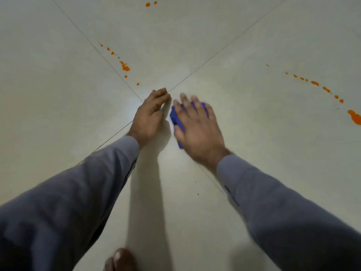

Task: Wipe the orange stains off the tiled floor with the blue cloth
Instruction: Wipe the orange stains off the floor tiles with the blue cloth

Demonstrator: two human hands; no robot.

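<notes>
My right hand point(197, 130) presses flat on the crumpled blue cloth point(174, 117), which lies on the pale tiled floor point(195, 45) just right of where the grout lines cross. My left hand point(150, 116) rests flat on the floor beside it, fingers together, holding nothing. A trail of orange stains point(126, 68) runs up and to the left beyond my left hand. Another orange trail point(326, 89) runs along the right side and ends in a larger blot point(354, 116) at the edge. Two orange drops point(147, 4) sit at the far top.
A tiny orange speck point(198, 194) lies between my forearms. My toes point(121, 260) show at the bottom edge. Grey sleeves cover both forearms.
</notes>
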